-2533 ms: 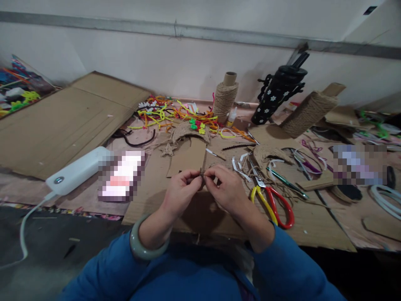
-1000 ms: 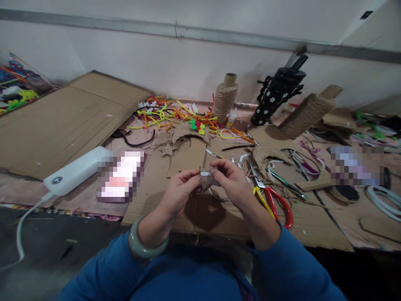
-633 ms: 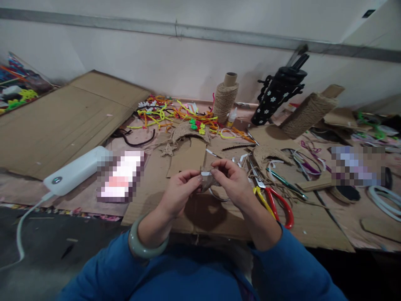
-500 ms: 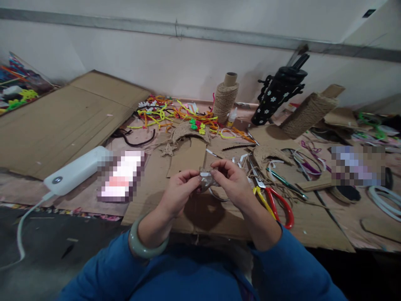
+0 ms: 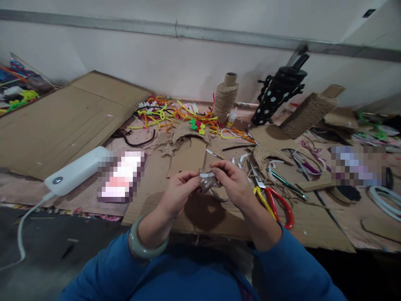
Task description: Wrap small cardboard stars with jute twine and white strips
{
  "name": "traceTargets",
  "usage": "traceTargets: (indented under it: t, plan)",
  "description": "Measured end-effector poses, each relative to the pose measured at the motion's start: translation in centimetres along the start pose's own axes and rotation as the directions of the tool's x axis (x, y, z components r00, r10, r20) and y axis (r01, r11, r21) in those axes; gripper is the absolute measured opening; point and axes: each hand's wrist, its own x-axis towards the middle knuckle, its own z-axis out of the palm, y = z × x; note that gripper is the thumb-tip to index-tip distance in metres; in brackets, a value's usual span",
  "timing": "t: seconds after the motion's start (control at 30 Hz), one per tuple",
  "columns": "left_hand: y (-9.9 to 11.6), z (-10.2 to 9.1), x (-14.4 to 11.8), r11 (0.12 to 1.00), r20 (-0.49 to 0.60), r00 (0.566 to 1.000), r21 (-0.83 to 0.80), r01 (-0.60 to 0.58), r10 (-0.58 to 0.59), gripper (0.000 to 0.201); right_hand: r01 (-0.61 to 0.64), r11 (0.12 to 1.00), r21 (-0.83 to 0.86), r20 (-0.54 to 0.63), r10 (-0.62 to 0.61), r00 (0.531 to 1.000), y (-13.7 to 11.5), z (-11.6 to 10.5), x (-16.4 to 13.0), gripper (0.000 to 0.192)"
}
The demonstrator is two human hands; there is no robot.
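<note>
Since a moment ago, the left hand and right hand have lifted the small twine piece, fingers pinching it, white strip now pressed down.

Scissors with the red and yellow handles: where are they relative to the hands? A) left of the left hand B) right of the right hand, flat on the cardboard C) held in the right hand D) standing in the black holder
B: the scissors lie flat on the cardboard just right of the right hand, which pinches a small brown piece together with the left hand.
</note>
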Motion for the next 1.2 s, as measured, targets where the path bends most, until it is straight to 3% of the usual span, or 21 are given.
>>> traceTargets:
  t: [0.43,0.53,0.63,0.7,0.87,1.2]
  plan:
    - [0.0,0.2,-0.1,1.000,-0.015,1.000,0.000,0.028,-0.028,0.009,0.058,0.998,-0.040,-0.004,-0.059,0.998,0.2,-0.2,0.1,0.017]
    - [0.0,0.2,-0.1,0.999,-0.042,0.999,-0.024,0.026,-0.027,0.012,0.198,0.962,-0.189,-0.080,-0.216,0.973,0.3,-0.3,-0.1,0.019]
    - [-0.1,0.2,0.0,0.999,-0.058,0.998,-0.033,0.008,-0.009,0.014,0.356,0.821,-0.445,-0.183,-0.473,0.862,0.2,-0.3,-0.6,0.011]
    - [-0.1,0.2,0.0,1.000,-0.056,0.998,-0.030,-0.007,0.005,0.015,0.413,0.743,-0.527,-0.123,-0.547,0.828,0.0,0.0,-0.9,0.007]
    - [-0.3,0.2,0.0,0.998,-0.032,0.999,-0.059,-0.030,0.028,0.014,0.493,0.640,-0.590,0.089,-0.556,0.827,-0.2,0.7,-1.2,0.011]
    - [-0.4,0.2,-0.2,0.997,0.020,0.998,0.025,-0.068,0.068,0.014,0.459,0.636,-0.621,0.098,-0.518,0.850,0.1,0.6,-1.0,0.010]
